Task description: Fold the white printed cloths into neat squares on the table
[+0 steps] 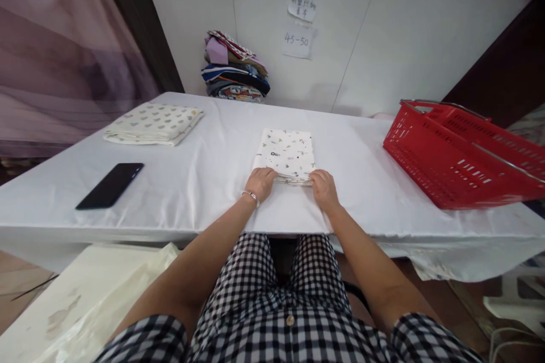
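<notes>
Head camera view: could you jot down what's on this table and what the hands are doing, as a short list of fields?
left hand: grips near edge of folded patterned cloth
right hand: grips same edge, other corner
surface: table under white sheet
left of cloth: black phone, second folded cloth
right: red basket, tilted
back wall: pile of clothes, two paper notes
</notes>
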`<state>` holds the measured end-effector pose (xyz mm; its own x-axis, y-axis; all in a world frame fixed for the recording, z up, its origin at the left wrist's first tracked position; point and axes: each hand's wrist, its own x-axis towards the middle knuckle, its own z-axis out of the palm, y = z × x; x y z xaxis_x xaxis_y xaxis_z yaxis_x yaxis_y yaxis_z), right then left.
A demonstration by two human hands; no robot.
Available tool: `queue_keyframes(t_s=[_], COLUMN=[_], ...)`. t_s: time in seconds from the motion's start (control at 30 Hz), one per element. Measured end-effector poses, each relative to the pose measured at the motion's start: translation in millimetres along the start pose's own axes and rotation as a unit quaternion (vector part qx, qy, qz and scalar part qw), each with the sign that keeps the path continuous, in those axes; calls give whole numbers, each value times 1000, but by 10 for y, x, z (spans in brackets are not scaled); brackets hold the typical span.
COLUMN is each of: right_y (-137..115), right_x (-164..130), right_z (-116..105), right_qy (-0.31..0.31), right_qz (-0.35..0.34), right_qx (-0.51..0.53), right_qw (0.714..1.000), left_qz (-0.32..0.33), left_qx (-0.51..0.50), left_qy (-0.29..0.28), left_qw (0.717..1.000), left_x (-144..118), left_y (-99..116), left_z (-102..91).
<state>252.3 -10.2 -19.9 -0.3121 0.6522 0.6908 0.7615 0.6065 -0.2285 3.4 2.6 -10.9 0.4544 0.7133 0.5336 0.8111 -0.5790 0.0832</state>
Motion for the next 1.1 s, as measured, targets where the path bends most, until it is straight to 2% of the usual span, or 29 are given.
queue_keyframes(t_s=[0.13,0.4,0.7,0.9,1.1], right_y=[-12,-3,7,27,28], right_x=[4,7,7,-2,0], right_z=[-9,-3,8,14,12], right_qy=[13,12,-32,-4,-18], right_qz=[-5,-1,2,15,19], right_qx=[-6,-7,6,-4,-11], right_qw=[1000,1000,999,1000,1000], left_qz=[-5,-23,-14,-25,-53], left_qx=[-20,-8,-17,-23,-18], left_qy=[19,-19,4,-7,-19], left_qw=[1000,1000,1000,999,998], left_x=[-22,-16,2,18,31], left_y=[10,8,1,6,27], left_z=[-3,1,6,-13,-21])
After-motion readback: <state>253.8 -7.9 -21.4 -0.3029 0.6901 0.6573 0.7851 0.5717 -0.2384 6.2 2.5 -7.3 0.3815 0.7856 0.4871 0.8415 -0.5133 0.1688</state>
